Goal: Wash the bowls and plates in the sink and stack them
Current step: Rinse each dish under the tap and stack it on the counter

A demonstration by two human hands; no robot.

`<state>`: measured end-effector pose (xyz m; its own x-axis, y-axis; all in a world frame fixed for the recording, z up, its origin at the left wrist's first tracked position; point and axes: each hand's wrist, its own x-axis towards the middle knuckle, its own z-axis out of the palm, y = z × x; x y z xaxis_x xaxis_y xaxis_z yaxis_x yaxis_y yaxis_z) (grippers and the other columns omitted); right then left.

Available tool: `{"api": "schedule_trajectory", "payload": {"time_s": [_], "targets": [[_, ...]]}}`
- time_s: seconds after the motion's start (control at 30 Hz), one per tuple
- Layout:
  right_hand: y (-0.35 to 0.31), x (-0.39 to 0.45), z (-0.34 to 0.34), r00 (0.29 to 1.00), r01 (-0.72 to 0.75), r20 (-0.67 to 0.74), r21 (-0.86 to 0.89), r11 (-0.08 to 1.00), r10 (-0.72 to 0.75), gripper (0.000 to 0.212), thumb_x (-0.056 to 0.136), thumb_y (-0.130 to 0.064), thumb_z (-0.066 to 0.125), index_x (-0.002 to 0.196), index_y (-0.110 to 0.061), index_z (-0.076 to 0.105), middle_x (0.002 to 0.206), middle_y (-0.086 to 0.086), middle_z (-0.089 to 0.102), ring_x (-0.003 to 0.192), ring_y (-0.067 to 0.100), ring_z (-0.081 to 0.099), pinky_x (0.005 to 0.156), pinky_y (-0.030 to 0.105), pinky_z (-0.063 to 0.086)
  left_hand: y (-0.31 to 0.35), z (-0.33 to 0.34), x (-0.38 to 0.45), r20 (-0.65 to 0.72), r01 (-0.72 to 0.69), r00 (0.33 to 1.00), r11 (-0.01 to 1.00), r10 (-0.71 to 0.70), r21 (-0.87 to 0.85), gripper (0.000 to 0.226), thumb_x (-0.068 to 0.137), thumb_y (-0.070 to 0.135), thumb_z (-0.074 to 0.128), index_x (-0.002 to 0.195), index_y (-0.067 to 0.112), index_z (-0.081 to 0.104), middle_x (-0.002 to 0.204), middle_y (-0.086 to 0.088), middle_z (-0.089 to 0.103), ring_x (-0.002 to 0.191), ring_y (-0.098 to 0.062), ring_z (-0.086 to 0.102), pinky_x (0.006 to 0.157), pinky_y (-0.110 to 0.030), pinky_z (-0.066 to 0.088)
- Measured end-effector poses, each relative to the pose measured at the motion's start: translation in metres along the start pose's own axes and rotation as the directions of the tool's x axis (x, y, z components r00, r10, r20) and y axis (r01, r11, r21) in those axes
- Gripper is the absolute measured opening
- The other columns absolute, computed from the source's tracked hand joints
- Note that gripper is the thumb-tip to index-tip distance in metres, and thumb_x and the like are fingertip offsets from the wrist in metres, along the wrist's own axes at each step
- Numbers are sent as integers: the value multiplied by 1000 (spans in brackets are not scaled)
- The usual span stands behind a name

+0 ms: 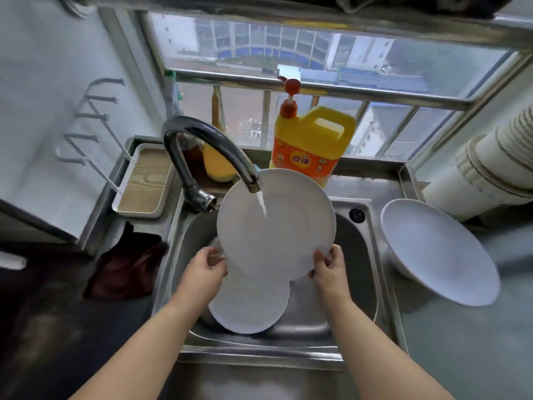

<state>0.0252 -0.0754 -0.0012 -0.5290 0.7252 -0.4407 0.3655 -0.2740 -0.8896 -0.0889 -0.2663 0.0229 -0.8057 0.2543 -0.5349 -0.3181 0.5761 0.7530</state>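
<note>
**Plate rinsing under the running tap**

A large white plate (275, 226) is sitting tilted over the steel sink (360, 255), its face plain, round and glossy, with a thin stream of water (262, 203) falling onto its upper part from the dark curved tap (207, 151). The right hand (328, 268) is pinching the plate's rim at about 5 o'clock, thumb on the face and fingers curled behind. The left hand (206, 265) is curling its fingers at the rim near 8 o'clock; whether it is truly gripping the plate cannot be told. A second white plate (251, 307) is lying in the basin below, at 6 o'clock from the held one and partly covered by it. At 3 o'clock, on the counter, a white dish (438, 252) is resting tilted. A yellow detergent jug (313, 140) is standing at 12 o'clock.
</note>
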Motion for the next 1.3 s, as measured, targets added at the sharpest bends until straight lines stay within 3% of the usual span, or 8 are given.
{"api": "schedule_trajectory", "payload": {"time_s": [0.27,0.4,0.57,0.77,0.9,1.07,1.17,1.3], "targets": [[6,14,52,956,-240,237,287,927,174,15,98,-12,48,107,-23,52,113,7,63,104,26,60,85,40,54,-1,-29,-17,-255,-171,957,979,139,-109,21,91,12,60,109,22,56,96,9,66,92,-10,63,84,-30,49],[6,6,50,938,-256,269,108,961,220,22,99,-13,46,121,-13,50,115,8,61,94,21,61,63,26,53,-7,-37,-22,-320,-190,930,982,178,-4,6,92,13,59,98,15,60,86,3,66,84,-12,62,70,-23,46],[-3,-4,20,946,-214,205,-189,958,251,14,98,-14,46,109,-11,55,105,9,64,91,23,64,68,30,55,-23,-28,-25,-208,-39,977,999,36,-12,6,90,16,61,84,16,61,79,-6,70,79,-24,68,80,-48,56],[-35,-27,-32,982,-113,93,-393,913,162,11,94,-13,49,103,-12,53,94,7,62,83,20,63,62,28,57,-26,3,-37,3,-17,1000,989,17,149,16,91,23,61,81,11,64,71,-2,69,64,-14,65,60,-27,49],[-58,-38,-53,994,107,66,-660,743,-84,6,94,-16,47,90,-11,48,74,-1,51,63,10,49,45,16,32,-25,17,-35,180,-40,984,968,-6,248,9,91,25,60,87,18,62,79,-4,69,72,-19,67,72,-35,56],[-65,-43,-58,899,379,232,-837,395,-371,18,93,-10,49,79,-14,37,54,-9,35,46,6,38,42,16,23,-16,27,-28,208,-152,975,923,81,353,5,90,28,59,88,24,60,83,-1,67,77,-17,65,71,-33,52],[-66,-50,-59,811,470,334,-861,196,-480,40,71,4,70,71,-16,35,43,-8,25,31,11,28,37,12,22,-10,31,-24,226,-205,966,903,124,378,6,91,27,58,92,22,61,85,0,67,78,-16,65,72,-32,52],[-65,-51,-69,765,410,313,-910,52,-563,38,48,5,83,65,-9,53,37,-1,43,25,18,44,32,14,24,-2,36,-20,259,-250,953,890,158,380,6,92,26,56,94,22,60,87,1,66,80,-16,64,76,-35,55]]}}
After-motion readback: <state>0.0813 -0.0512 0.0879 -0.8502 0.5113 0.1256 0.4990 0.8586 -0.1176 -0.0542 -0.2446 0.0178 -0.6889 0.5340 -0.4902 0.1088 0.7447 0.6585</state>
